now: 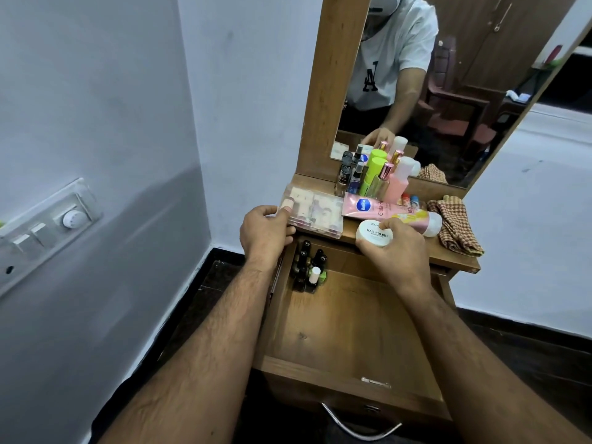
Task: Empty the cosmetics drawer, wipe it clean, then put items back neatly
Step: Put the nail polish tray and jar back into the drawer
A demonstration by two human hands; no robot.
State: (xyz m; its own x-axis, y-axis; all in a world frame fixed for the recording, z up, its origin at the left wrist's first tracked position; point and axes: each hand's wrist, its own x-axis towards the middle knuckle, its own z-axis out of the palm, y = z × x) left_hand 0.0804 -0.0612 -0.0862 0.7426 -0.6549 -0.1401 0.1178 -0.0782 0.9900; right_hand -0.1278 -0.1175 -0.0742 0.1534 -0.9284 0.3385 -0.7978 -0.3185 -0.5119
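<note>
The wooden drawer stands pulled out below the dresser top. A cluster of nail polish bottles sits in its far left corner; the rest of its floor is bare. My left hand grips the near left end of a clear plastic makeup case lying on the dresser top. My right hand holds a round white tub labelled nail polish at the top's front edge.
On the dresser top lie a pink tube, a yellow-pink bottle, a checked cloth and several upright bottles against the mirror. A wall with a switch panel is close on the left.
</note>
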